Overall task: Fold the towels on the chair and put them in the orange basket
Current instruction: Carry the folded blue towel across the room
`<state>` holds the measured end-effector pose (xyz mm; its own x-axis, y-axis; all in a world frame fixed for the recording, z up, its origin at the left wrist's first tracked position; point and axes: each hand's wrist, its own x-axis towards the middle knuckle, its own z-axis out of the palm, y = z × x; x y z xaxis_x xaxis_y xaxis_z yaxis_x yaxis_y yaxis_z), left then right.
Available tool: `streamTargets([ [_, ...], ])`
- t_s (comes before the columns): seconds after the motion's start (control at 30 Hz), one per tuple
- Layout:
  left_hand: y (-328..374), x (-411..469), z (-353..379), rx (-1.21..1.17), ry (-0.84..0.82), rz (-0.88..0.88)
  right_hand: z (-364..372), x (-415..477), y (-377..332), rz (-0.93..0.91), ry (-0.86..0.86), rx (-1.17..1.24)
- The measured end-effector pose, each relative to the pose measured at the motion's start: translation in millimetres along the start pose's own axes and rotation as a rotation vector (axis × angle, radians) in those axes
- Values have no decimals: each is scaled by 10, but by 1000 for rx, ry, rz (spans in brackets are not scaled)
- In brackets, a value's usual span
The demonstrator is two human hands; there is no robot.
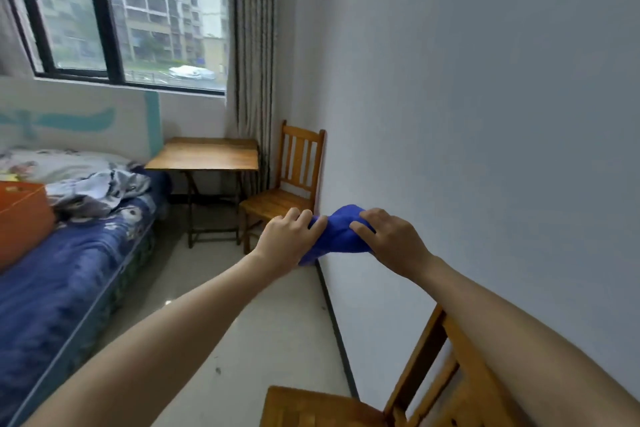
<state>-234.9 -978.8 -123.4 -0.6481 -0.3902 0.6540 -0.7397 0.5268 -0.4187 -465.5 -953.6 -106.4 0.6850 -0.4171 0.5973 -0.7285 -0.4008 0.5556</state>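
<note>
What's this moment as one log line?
phase: folding | left hand: grips blue towel | right hand: grips blue towel | orange basket: on bed

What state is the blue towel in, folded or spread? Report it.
Bunched, not folded flat: the blue towel sits crumpled between the left hand and right hand, both gripping it.

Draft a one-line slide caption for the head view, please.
The left hand and right hand grip a bunched blue towel in mid-air; the orange basket sits on the bed.
</note>
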Motion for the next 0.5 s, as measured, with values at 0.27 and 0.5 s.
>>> streamTargets([
  [0.27,-365,-1297,-657,208,-221,-263,160,640,-1124,-195,181,279],
  [0.5,-830,-2197,-1203,353,-275,-376,160,1354,-2064,-305,299,402],
])
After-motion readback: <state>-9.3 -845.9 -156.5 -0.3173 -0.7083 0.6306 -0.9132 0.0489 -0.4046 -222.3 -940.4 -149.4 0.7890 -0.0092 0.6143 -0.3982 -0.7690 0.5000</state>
